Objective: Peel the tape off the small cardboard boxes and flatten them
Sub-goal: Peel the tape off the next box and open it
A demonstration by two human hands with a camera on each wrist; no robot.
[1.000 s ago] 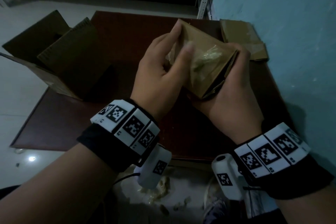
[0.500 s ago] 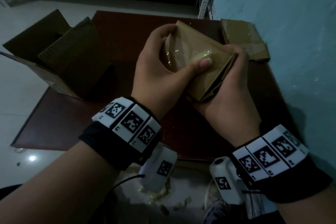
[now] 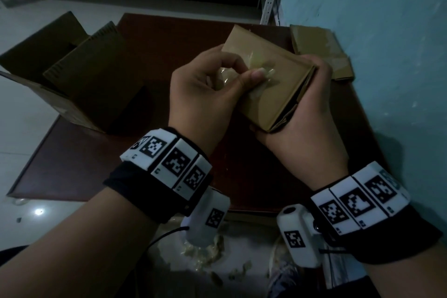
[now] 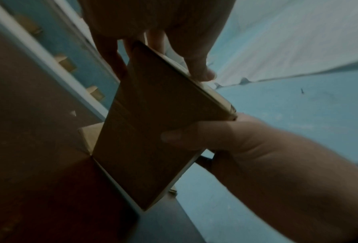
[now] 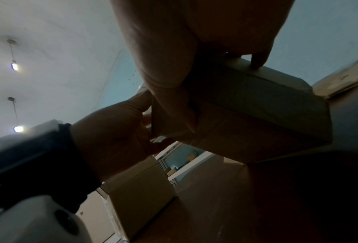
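The left hand pinches a crumpled strip of clear tape between thumb and curled fingers, right against the top face of a small cardboard box. The right hand grasps that box from below and from its right side, fingers wrapped over the far edge and thumb against the underside. The box is held above the bench, tilted, with its flap edges showing at the right end. In the left wrist view the box stands slanted between both hands, the right thumb pressed on its broad face. In the right wrist view the right hand's fingers hook over the box's edge.

On the bench behind the hands, against the blue wall, lies a flattened box. A large open carton stands at the bench's left edge. Tape scraps lie on the floor below the wrists.
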